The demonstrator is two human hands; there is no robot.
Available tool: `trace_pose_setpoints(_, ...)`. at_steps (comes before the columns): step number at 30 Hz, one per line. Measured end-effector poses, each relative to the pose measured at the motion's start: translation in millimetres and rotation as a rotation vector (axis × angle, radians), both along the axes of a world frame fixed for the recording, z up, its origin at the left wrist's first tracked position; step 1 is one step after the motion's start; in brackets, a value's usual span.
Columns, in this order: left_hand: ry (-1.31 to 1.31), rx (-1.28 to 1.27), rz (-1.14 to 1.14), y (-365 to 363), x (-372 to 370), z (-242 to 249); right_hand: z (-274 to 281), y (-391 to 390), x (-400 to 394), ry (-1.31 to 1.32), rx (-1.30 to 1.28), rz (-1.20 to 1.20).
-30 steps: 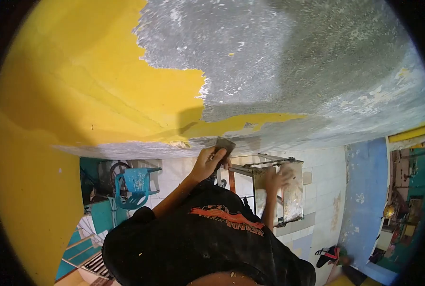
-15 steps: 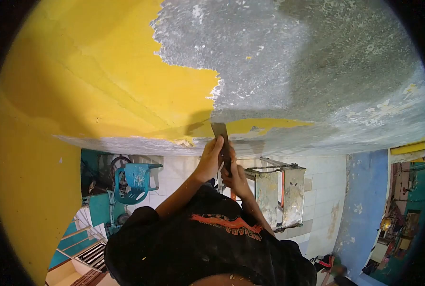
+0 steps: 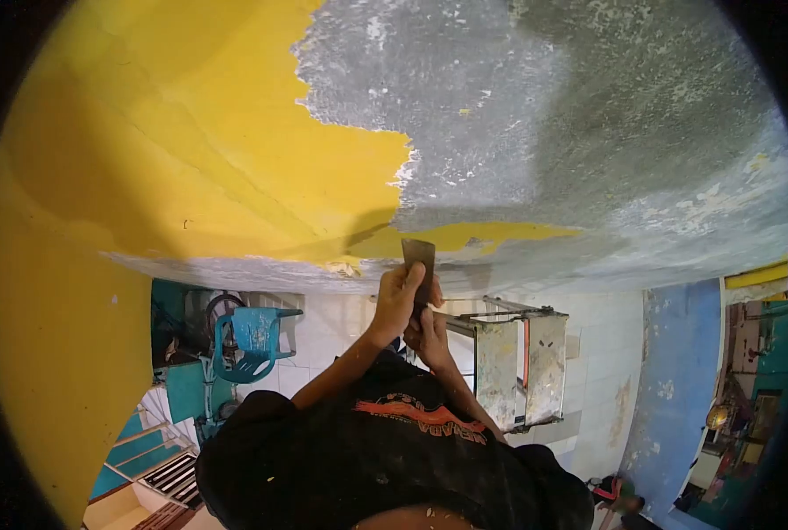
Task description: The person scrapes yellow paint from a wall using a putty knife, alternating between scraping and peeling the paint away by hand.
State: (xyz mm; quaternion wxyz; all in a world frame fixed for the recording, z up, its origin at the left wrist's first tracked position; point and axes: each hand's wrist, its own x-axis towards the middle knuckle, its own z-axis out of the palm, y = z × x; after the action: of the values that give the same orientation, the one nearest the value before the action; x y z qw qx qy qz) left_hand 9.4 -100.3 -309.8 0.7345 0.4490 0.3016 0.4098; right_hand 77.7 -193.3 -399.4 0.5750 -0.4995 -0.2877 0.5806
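A flat, dark paint scraper (image 3: 420, 255) points up toward the wall, its blade near the lower edge of the yellow paint. My left hand (image 3: 396, 303) is closed around it just below the blade, thumb lying along its face. Lower down, my right hand (image 3: 431, 339) grips the handle end, which the fingers mostly hide. Ahead is the wall (image 3: 464, 168), with grey, scraped surface on the right and yellow paint (image 3: 235, 132) on the left, meeting in a ragged edge. A thin yellow strip (image 3: 517, 232) runs rightward past the blade.
A worn scaffold or step stand (image 3: 546, 367) is below on the right. To the left, a teal plastic chair (image 3: 254, 332) is on the pale tiled floor (image 3: 601, 353), near a bicycle wheel (image 3: 224, 309). A blue wall (image 3: 676, 380) rises at right.
The scraper and both hands have moved a little down and to the right, and the blade stands more upright. Both hands keep their hold.
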Motion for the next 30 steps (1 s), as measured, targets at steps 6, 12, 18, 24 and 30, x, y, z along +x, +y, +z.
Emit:
trace_pose_setpoints(6,0.075,0.110,0.118,27.7,0.5,31.1,62.3,42.6,-9.3,0.242,0.063,-0.019)
trace_pose_setpoints(12,0.057,0.069,0.073,3.4,-0.7,40.1,48.8,19.3,-12.2,0.375,0.110,0.028)
trace_pose_setpoints(18,0.110,0.002,0.190,19.1,1.5,53.8,77.6,28.7,-12.8,0.502,-0.038,0.101)
trace_pose_setpoints(24,0.088,-0.047,0.193,0.8,4.8,48.4,60.7,16.7,-10.7,0.442,0.040,0.063)
trace_pose_setpoints(30,0.069,-0.008,0.273,17.4,16.6,62.9,83.1,35.4,-1.9,0.449,-0.114,-0.024)
